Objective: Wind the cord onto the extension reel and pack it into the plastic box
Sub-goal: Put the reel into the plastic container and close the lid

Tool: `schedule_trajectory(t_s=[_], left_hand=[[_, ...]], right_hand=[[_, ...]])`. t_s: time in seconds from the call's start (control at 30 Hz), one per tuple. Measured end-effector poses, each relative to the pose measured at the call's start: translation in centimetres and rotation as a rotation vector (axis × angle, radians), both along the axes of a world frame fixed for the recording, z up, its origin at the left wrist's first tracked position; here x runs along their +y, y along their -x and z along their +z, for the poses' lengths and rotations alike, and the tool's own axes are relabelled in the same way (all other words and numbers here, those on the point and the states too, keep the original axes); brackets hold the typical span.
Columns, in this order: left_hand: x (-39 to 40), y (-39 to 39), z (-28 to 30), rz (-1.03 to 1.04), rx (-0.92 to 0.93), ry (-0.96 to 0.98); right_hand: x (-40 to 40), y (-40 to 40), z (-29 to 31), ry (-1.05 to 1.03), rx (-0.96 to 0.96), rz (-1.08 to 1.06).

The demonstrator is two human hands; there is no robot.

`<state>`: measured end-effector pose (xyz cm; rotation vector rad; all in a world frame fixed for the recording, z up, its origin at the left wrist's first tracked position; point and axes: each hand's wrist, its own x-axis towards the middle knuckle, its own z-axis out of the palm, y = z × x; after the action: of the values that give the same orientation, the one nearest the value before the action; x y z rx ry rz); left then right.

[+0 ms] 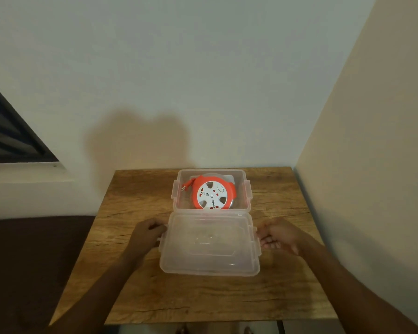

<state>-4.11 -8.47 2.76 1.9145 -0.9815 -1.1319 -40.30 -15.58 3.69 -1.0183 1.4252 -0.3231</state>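
An orange and white extension reel point(212, 194) lies inside the clear plastic box point(247, 189) at the far middle of the wooden table point(135, 297). Its cord is wound in, and the orange plug point(185, 186) rests against the reel's left side inside the box. The clear lid point(209, 244) lies in front of the box, nearer me. My left hand point(147, 233) grips the lid's left edge at its clip. My right hand point(279, 233) holds the lid's right edge at the other clip.
The table stands in a corner, with a white wall behind and a cream wall point(372, 165) close on the right. A dark window frame point(12, 138) is on the left wall. Dark floor point(29, 261) lies left of the table.
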Motion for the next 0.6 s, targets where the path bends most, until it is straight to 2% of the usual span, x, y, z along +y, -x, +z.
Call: schedule_trajectory(t_s=[0.13, 0.27, 0.43, 0.6], left_hand=[[-0.5, -0.5, 2.0, 0.018, 0.058, 0.061], [-1.0, -1.0, 3.3, -0.091, 0.106, 0.091], [-3.5, -1.6, 5.3, 0.026, 0.304, 0.134], [-6.6, -1.8, 8.6, 0.046, 0.364, 0.287]], right_hand=[[-1.5, 1.4, 2.0, -0.148, -0.059, 0.081], [-2.3, 1.4, 3.7, -0.186, -0.149, 0.112], [-4.1, 0.8, 5.8, -0.063, -0.186, -0.021], [-6.7, -0.8, 7.3, 0.153, -0.27, -0.235]])
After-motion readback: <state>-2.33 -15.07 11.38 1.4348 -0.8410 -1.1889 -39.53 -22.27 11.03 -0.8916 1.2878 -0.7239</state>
